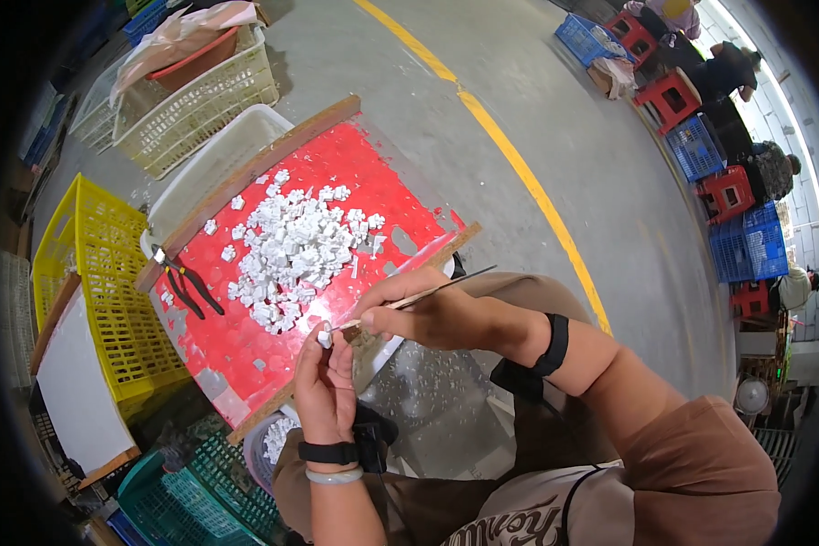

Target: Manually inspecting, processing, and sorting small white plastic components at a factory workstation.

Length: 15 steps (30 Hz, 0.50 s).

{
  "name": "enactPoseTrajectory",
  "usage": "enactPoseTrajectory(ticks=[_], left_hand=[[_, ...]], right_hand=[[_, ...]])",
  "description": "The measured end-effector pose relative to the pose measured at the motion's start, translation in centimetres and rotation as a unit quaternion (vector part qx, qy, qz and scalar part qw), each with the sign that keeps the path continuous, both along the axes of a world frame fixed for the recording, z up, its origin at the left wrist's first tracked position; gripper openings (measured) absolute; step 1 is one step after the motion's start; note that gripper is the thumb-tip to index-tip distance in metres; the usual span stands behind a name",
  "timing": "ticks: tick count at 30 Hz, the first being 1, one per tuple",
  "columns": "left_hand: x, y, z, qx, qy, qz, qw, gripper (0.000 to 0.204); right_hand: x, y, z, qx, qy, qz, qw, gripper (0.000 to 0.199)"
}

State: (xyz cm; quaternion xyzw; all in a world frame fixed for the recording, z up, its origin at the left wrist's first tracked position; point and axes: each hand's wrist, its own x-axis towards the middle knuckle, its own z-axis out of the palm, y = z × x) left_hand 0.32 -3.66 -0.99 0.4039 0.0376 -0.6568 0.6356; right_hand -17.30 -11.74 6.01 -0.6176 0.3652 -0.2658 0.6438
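- Head view: grey floor (419, 136) fills much of the upper half, crossed by a yellow line (528, 180); the dark fisheye rim cuts off the outer corners, and the people (730, 73) at far right are small and hard to make out.
- Red tabletop (378, 173) lies aslant in front of the person, its middle hidden under white parts and its near edge partly behind the hands. A white tub (187, 187) shows past its far-left side, the rest covered.
- Yellow crate (114, 318) stands left of the tabletop, its lower part blocked by a white board (82, 391).
- Right hand (414, 314) reaches in from the lower right, forearm slanting up and leftward, fingers curled; its grip is closed around a slender tool.
- Left hand (328, 387) rises from the lower edge, fingers upward and palm partly showing; its grip pinches one small white piece.
- Pile of white parts (296, 246) spreads over the tabletop, beyond both hands.
- Pliers (188, 284) lie at the tabletop's left side, handles toward the person.
- Slender tool (423, 295) runs from the left fingertips to beyond the right hand; whether its tip touches the piece cannot be told.
- Small white piece (324, 339) sits at the left hand's fingertips, above the tabletop's near edge, its details too small to read.
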Motion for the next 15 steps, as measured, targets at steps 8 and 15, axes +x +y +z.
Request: enactPoseTrajectory(ticks=[8,15], left_hand=[[0.92,0.53,-0.21,-0.010,0.070,-0.035,0.997,0.029],[0.77,0.46,-0.40,-0.054,0.058,-0.061,0.995,0.029]], right_hand=[[0.02,0.02,-0.19,0.032,-0.011,-0.008,0.999,0.018],[-0.12,0.09,-0.87,-0.095,-0.014,0.021,0.995,0.016]])
